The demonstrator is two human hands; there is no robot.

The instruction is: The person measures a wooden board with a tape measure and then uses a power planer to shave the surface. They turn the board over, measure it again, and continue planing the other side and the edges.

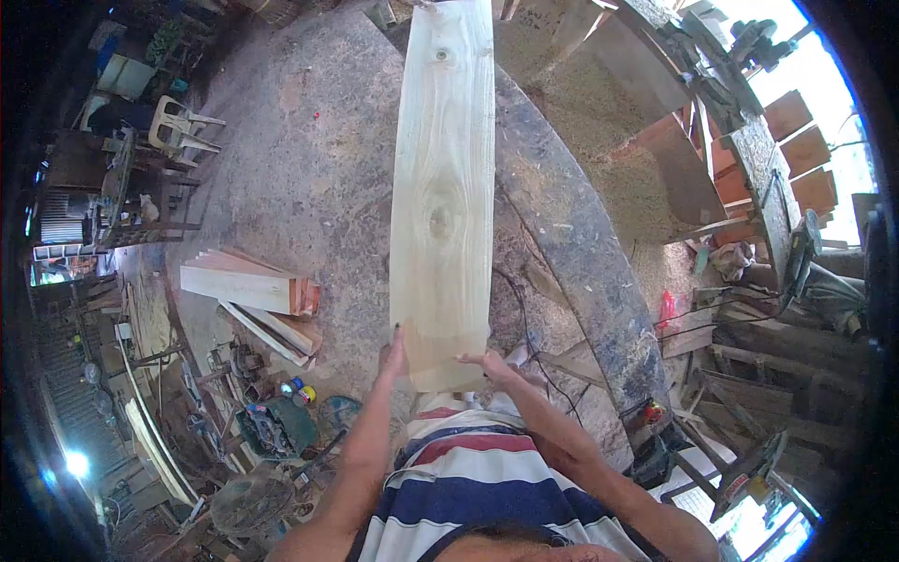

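A long, pale wooden board (442, 150) stretches away from my body, with a large knot near its middle and a smaller one toward the far end. My left hand (395, 357) grips its left edge close to the near end. On the opposite edge, my right hand (487, 363) holds the board with the thumb lying on the top face. The fingers of both hands are mostly hidden beneath the wood. The board's near end is just in front of my striped shirt (478, 468).
A stack of cut boards (248, 286) lies on the floor to the left, near a plastic chair (178, 126). A long dark worktop edge (581, 215) curves along the right, with sawdust (562, 112) beyond. A dark bin (276, 426) and cables (524, 318) are nearby.
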